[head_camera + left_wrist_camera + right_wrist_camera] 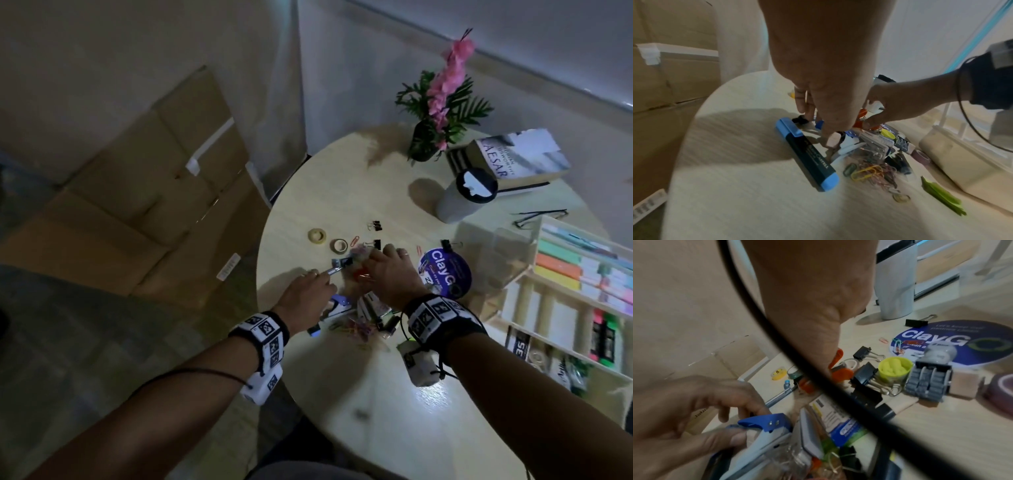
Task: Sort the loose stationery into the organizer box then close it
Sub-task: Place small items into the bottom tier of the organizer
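Observation:
Loose stationery lies heaped mid-table: coloured paper clips (356,330), a blue and white stapler (766,423), a blue highlighter (807,152), black binder clips (865,374) and two tape rolls (317,235). My left hand (308,291) pinches a silver pen (332,270) at the pile's left side. My right hand (390,270) reaches palm down into the pile, and its fingertips close on the orange scissors (861,116). The clear organizer box (493,253) stands to the right of the pile; I cannot tell how its lid stands.
A round ClayGo sticker (445,274) lies beside my right hand. A grey tumbler (462,195), a book (524,157) and a potted pink flower (442,109) stand at the back. A wooden shelf (582,274) is at the right. Cardboard boxes (137,205) sit on the floor at left.

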